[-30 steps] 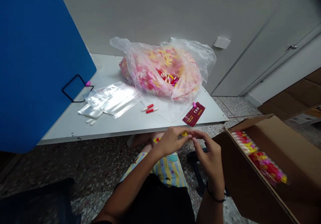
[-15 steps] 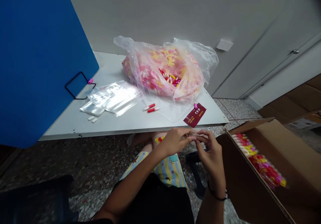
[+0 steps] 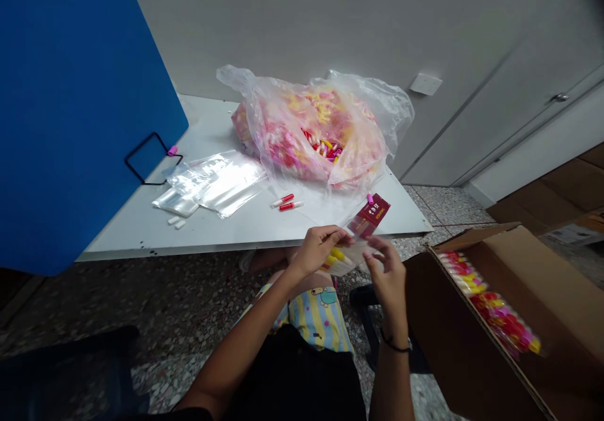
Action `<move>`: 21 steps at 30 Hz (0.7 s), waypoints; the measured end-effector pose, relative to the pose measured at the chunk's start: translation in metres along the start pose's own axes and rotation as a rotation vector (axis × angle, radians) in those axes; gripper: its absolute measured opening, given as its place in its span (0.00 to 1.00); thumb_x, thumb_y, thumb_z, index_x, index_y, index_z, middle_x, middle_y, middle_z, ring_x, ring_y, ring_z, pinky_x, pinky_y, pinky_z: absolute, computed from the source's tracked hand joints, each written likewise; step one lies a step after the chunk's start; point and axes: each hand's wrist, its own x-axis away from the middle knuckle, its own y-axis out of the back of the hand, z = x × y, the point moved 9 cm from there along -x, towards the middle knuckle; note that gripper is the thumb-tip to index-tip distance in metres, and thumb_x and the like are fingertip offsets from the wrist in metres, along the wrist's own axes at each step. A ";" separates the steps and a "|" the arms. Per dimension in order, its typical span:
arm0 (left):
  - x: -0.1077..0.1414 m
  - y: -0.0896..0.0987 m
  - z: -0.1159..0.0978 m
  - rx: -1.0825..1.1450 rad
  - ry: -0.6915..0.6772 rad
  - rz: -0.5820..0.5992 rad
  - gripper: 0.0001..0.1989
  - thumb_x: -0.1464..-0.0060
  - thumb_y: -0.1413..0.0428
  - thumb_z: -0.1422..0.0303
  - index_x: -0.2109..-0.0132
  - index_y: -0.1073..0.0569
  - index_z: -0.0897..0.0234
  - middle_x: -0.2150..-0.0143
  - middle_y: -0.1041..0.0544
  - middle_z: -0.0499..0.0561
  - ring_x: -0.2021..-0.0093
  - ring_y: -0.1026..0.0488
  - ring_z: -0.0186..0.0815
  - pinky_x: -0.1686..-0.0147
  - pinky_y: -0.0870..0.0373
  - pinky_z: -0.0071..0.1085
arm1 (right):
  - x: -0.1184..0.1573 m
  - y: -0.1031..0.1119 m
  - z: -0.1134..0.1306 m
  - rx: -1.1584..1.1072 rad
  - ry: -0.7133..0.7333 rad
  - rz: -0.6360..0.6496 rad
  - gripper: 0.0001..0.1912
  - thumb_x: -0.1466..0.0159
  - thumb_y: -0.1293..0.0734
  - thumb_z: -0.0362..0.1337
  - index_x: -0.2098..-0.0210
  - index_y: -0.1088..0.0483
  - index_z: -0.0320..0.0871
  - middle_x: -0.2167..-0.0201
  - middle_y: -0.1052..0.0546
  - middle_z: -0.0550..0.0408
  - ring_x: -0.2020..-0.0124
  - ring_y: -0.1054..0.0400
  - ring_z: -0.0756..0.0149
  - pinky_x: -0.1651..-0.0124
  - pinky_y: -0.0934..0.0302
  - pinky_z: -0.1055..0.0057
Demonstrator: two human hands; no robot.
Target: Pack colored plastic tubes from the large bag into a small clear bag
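My left hand [image 3: 318,250] pinches a clear plastic bag [image 3: 340,261] with yellow and white pieces inside, just in front of the table edge. Close to the bag's right side is my right hand [image 3: 385,263], its fingers bent and blurred; whether it grips the plastic is unclear. Beyond them a dark red printed card [image 3: 372,212] lies at the table's front right, with a pink cap [image 3: 370,199] on its upper edge. Two red and white tubes [image 3: 289,206] rest left of the card. Flat clear bags [image 3: 221,182] and two small white pieces [image 3: 180,224] lie farther left.
A big translucent sack [image 3: 321,131] of colourful tubes stands on the white table [image 3: 226,235]. At right is an open cardboard box [image 3: 542,270] holding filled packs. A blue board [image 3: 85,106] with a black wire loop stands left. A dark stool [image 3: 363,298] is below.
Both hands have shifted slightly, and the bag between them now shows its yellow pieces, below my left fingers. The right hand has moved a little left. The view has shifted slightly.
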 end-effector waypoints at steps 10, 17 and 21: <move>0.007 0.020 0.048 -0.222 0.018 -0.037 0.12 0.47 0.46 0.63 0.67 0.28 0.69 0.69 0.27 0.50 0.67 0.31 0.32 0.64 0.34 0.27 | 0.005 -0.043 -0.050 -0.230 -0.105 0.098 0.14 0.39 0.37 0.43 0.67 0.25 0.40 0.62 0.24 0.48 0.58 0.30 0.60 0.55 0.36 0.64; 0.009 0.020 0.061 -0.222 0.024 -0.147 0.09 0.49 0.45 0.66 0.65 0.27 0.68 0.68 0.26 0.50 0.67 0.32 0.32 0.64 0.35 0.27 | 0.010 -0.036 -0.077 -0.282 -0.163 -0.055 0.15 0.39 0.37 0.43 0.62 0.26 0.38 0.57 0.25 0.45 0.54 0.32 0.57 0.50 0.38 0.57; 0.013 0.015 0.066 -0.288 -0.018 -0.166 0.10 0.47 0.46 0.65 0.68 0.27 0.68 0.70 0.28 0.50 0.67 0.32 0.33 0.65 0.36 0.27 | 0.011 -0.032 -0.077 -0.295 -0.155 -0.102 0.16 0.39 0.37 0.44 0.63 0.25 0.39 0.56 0.25 0.45 0.52 0.32 0.56 0.47 0.40 0.55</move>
